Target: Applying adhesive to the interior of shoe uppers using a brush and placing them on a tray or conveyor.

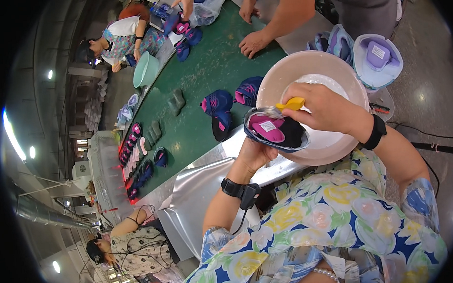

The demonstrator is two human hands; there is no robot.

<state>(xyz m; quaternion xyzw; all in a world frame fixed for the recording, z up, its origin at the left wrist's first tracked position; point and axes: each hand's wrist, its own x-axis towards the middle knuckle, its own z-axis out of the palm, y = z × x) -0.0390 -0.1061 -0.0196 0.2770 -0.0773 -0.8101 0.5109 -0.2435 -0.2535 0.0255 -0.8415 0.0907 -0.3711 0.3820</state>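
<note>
My left hand [257, 154] is closed around a navy shoe upper [300, 142], holding it with its opening facing up. Inside, a bright pink lining piece [267, 131] carries a small white label. In my right hand [313, 105] is a brush with a yellow handle [291, 104]. Its pale bristles meet the far rim of the upper. Both hands are over the near left side of a large pale pink basin [272, 79], which has whitish contents. My right forearm crosses the basin's right edge.
On the green table [203, 61] are navy-and-pink shoe uppers [217, 104], dark green shoe lasts [175, 101] and a row of shoe parts [133, 155]. A mint basin [146, 70] stands beyond. Lilac uppers [378, 56] sit right of my basin. Across the table, a co-worker's hand [254, 43] rests.
</note>
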